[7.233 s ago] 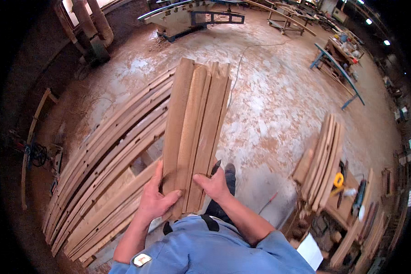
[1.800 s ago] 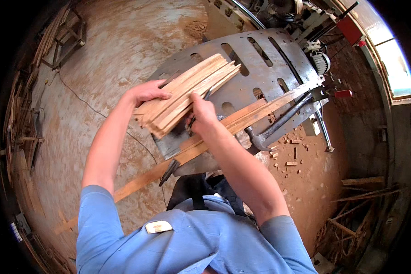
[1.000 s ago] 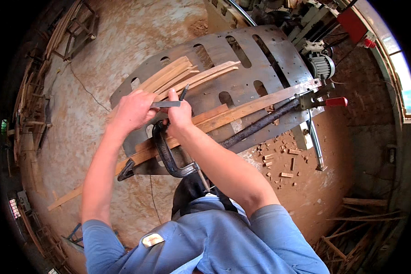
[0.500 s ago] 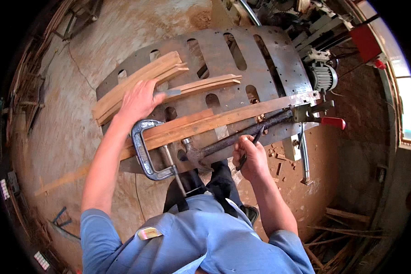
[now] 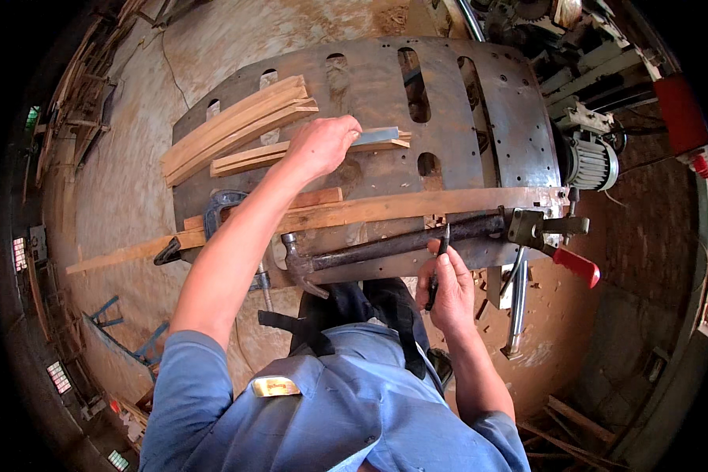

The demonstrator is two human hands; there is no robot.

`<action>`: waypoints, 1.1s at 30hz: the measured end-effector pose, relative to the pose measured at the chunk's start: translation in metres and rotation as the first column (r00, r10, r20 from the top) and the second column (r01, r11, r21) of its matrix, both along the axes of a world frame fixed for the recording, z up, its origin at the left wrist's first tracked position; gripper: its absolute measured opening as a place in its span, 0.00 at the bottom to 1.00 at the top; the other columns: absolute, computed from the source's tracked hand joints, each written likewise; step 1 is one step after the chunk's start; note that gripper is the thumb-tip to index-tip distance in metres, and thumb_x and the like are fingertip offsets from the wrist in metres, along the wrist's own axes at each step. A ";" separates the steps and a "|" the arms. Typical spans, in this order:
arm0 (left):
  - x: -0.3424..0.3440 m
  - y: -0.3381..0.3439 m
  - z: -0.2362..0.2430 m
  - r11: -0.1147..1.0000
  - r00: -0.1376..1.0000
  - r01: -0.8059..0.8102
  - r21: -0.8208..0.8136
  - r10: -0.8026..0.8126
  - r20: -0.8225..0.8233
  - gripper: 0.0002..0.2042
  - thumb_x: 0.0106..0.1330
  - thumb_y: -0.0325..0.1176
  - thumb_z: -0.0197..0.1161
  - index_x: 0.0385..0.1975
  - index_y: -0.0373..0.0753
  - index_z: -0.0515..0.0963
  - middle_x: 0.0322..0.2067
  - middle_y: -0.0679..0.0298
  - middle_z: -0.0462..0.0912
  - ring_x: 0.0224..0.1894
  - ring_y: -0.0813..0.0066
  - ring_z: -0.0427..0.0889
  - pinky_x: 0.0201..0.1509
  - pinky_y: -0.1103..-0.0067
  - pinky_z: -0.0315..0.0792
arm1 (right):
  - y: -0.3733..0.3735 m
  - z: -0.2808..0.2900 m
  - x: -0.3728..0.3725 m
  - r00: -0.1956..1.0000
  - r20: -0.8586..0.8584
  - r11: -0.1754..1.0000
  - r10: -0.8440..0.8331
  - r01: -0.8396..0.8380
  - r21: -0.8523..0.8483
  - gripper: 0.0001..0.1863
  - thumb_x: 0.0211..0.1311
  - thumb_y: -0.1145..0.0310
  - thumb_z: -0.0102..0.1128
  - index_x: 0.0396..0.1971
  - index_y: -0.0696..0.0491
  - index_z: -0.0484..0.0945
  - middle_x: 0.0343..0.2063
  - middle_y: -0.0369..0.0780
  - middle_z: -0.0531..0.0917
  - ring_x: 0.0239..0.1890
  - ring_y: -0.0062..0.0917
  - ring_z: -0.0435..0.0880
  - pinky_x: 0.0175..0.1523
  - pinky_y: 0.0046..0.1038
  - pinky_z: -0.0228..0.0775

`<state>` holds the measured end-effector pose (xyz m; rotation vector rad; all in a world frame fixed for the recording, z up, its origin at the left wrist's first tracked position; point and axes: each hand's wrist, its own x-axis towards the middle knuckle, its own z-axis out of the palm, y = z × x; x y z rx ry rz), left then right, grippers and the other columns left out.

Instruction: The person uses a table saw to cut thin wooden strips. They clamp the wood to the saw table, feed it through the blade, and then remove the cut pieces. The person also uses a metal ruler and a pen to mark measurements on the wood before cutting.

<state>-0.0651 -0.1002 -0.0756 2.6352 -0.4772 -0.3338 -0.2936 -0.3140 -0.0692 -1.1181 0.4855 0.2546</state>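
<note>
My left hand (image 5: pixel 320 145) is closed around one end of a flat grey metal strip (image 5: pixel 380 136). The strip lies over a short pair of wooden strips (image 5: pixel 252 157). In my right hand (image 5: pixel 453 297) is a black pen-like tool (image 5: pixel 436 285), its pointed tip upward. Just beyond that hand, a claw hammer (image 5: pixel 296 263) with a long dark handle lies alongside a long wooden board (image 5: pixel 425 203). A C-clamp (image 5: pixel 215 208) sits around the board's left part, partly hidden behind my left forearm.
A slotted metal table (image 5: pixel 374 82) carries curved wooden pieces (image 5: pixel 232 126) at its far left. At its right end are a toggle clamp with a red handle (image 5: pixel 577 267) and a grey motor (image 5: pixel 592 163). Wood scraps (image 5: pixel 582 417) lie on the floor at lower right.
My left hand has moved right, with the grey strip, along the short wooden pair; its forearm now crosses the C-clamp. My right hand has turned the black tool more upright.
</note>
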 end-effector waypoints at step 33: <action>0.007 -0.005 -0.030 0.939 0.939 0.174 -0.297 -0.067 0.337 0.11 0.53 0.21 0.66 0.37 0.35 0.82 0.32 0.60 0.79 0.35 0.64 0.77 0.38 0.72 0.74 | -0.013 -0.013 0.110 0.959 0.160 0.905 -0.236 0.276 -0.322 0.11 0.71 0.69 0.47 0.42 0.61 0.74 0.26 0.39 0.79 0.27 0.20 0.79 0.36 0.23 0.72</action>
